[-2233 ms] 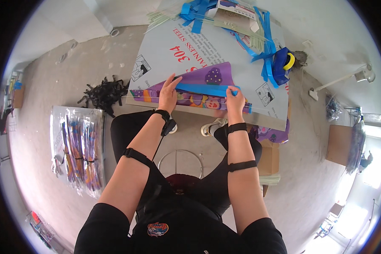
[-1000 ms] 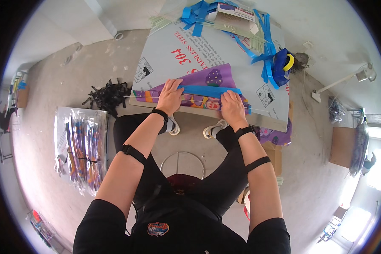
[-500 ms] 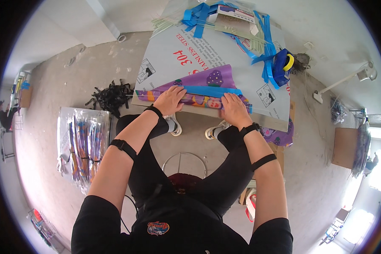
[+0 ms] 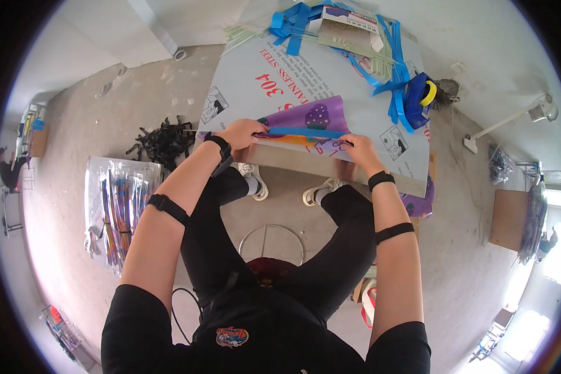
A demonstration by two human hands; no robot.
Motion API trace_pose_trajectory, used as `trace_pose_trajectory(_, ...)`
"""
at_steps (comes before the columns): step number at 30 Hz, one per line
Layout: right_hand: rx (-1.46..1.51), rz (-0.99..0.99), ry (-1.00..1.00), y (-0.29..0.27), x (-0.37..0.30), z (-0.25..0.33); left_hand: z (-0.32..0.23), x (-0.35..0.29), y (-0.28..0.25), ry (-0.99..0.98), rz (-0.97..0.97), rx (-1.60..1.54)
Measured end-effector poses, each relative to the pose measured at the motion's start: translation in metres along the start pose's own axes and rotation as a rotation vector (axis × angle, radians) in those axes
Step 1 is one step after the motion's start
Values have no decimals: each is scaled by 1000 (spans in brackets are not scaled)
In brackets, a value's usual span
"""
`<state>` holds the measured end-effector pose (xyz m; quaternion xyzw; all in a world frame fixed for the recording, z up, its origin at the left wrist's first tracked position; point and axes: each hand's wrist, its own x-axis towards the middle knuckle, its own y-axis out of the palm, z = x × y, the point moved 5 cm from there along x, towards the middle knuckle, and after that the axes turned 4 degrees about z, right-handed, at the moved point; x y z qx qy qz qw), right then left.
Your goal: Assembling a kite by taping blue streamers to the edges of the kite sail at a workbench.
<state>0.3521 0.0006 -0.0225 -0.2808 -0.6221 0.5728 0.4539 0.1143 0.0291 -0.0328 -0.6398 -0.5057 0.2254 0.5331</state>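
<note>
**Two hands, one purple sheet, one blue strip**

Landmark = the counter [image 4: 355, 87], a grey sheet-metal top w/ red print and small diagram stickers.

- 1 purple sheet [image 4: 318, 118] w/ cartoon pattern lies at the counter's near edge, folded over itself; orange lining shows in the fold.
- 1 blue strip [image 4: 305, 132] runs along the sheet's fold, hand to hand.
- Left hand [image 4: 242, 133] sits at the sheet's left end, near the counter's near-left corner; grip narrow, fingertips pinched on the sheet edge and the strip's end.
- Right hand [image 4: 355, 149] is at the strip's right end, on the counter's near edge; fingers curled down on strip + sheet. Pinching or only pressing: can't tell.
- Both wrists carry 1 black band each; 1 more black strap on each forearm.
- Far side of counter: 1 tangle of blue ribbons [image 4: 380, 56], 1 bunch of thin pale sticks [image 4: 255, 34], 1 blue tape dispenser [image 4: 419, 95] w/ a yellow ring, at the far-right edge.
- Floor left of counter: 1 heap of black strips [image 4: 162, 138]; further left, 1 clear bag of colourful finished items [image 4: 115, 212], count inside not readable.
- Under the counter's near edge: 2 pale shoes, 1 round metal stool [image 4: 271, 243].
</note>
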Motion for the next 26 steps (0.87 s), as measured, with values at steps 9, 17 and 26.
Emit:
trace_pose_trajectory(9, 115, 249, 24, 11, 5, -14, 9, -2, 23, 146, 270, 48)
trace_pose_trajectory(17, 77, 285, -95, 29, 13, -18, 29, 5, 29, 252, 360, 110)
trace_pose_trajectory(26, 525, 450, 197, 53, 15, -64, 70, 19, 32, 150, 700, -156)
